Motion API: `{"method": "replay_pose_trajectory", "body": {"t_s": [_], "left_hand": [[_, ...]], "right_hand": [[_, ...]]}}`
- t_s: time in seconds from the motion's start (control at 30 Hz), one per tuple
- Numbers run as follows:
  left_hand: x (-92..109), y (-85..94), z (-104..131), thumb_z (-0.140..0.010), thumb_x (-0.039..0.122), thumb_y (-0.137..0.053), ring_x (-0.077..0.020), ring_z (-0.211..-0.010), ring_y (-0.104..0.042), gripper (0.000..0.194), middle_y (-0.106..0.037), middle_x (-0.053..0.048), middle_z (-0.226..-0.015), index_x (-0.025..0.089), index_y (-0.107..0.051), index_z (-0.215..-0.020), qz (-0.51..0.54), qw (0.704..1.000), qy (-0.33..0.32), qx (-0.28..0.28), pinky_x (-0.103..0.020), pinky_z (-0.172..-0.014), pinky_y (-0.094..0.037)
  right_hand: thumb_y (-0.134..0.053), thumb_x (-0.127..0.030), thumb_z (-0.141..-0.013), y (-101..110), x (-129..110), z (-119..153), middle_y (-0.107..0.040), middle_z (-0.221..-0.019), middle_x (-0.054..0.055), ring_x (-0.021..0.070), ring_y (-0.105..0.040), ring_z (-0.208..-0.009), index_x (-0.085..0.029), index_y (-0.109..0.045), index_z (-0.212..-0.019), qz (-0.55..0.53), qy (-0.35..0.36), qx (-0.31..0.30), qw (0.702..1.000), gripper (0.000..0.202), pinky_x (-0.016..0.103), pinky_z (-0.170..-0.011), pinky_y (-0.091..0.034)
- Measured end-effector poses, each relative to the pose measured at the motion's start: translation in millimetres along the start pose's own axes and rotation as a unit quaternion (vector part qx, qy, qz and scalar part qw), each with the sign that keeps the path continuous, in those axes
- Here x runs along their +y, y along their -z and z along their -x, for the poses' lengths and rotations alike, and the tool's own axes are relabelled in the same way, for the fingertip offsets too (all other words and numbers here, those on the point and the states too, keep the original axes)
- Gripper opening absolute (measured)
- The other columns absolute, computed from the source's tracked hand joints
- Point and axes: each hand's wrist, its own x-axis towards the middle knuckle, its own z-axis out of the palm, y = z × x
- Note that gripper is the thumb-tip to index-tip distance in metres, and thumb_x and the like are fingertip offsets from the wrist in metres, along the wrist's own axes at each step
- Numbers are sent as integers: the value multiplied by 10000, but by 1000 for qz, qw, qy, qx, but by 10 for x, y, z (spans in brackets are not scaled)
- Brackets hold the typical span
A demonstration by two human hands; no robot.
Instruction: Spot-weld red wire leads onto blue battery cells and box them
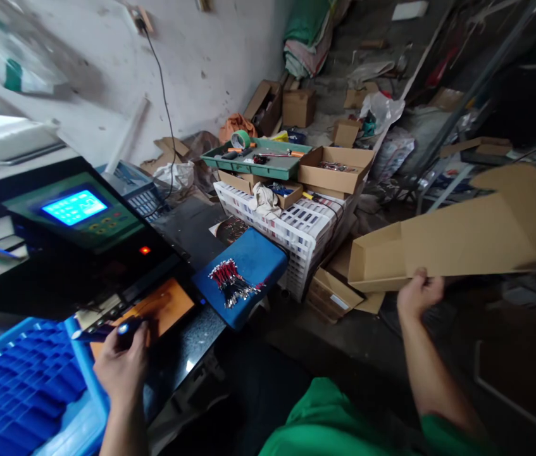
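Observation:
My right hand (pixel 418 295) grips the lower edge of an open cardboard box (pixel 467 234), holding it out to the right with its long flap spread. On the left, my left hand (pixel 123 361) is closed around a small dark object (pixel 126 330) with a bluish shine, whose kind I cannot make out. It is over the orange plate (pixel 173 304) in front of a black machine (pixel 73 253) with a lit blue display (pixel 74 207). A bunch of short red and black wire leads (pixel 232 278) with metal ends lies on a blue stool-like surface (pixel 258 259) between my hands.
A blue crate (pixel 88 380) stands at the lower left. Beyond the blue surface, a white plastic crate (pixel 277 225) carries a green tray (pixel 272 166) of tools and a small carton (pixel 334 180). Another cardboard box (pixel 331 294) sits on the floor.

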Motion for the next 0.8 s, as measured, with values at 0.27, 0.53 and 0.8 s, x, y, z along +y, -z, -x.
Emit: {"method": "replay_pose_trajectory", "body": {"t_s": [0.27, 0.53, 0.8], "left_hand": [[-18, 14, 55, -757, 545, -685, -265, -903, -701, 503, -732, -87, -931, 154, -737, -1069, 4, 1000, 1, -7, -412, -923, -552], [112, 58, 136, -733, 530, -715, -248, -928, -696, 555, -730, -110, -997, 123, -713, -1110, 94, 996, -5, 7, -391, -920, -553], [378, 137, 289, -707, 514, -766, -261, -972, -706, 526, -733, -103, -1036, 161, -695, -1090, 145, 989, 16, -5, -418, -954, -556]], "right_hand": [[-492, -455, -849, 396, -1206, -411, -378, -639, 93, 318, -581, -803, -295, -237, -634, -33, 155, 27, 987, 370, 562, -765, -415], [-433, -576, -972, -873, -2280, 21, -362, -652, 22, 196, -438, -630, -267, -284, -708, -283, 247, -47, 926, 433, 427, -686, -440], [-352, -551, -1026, -2519, -2841, 1041, -474, -727, 40, 186, -537, -742, -212, -380, -811, -337, 230, -219, 886, 402, 330, -756, -472]]}}
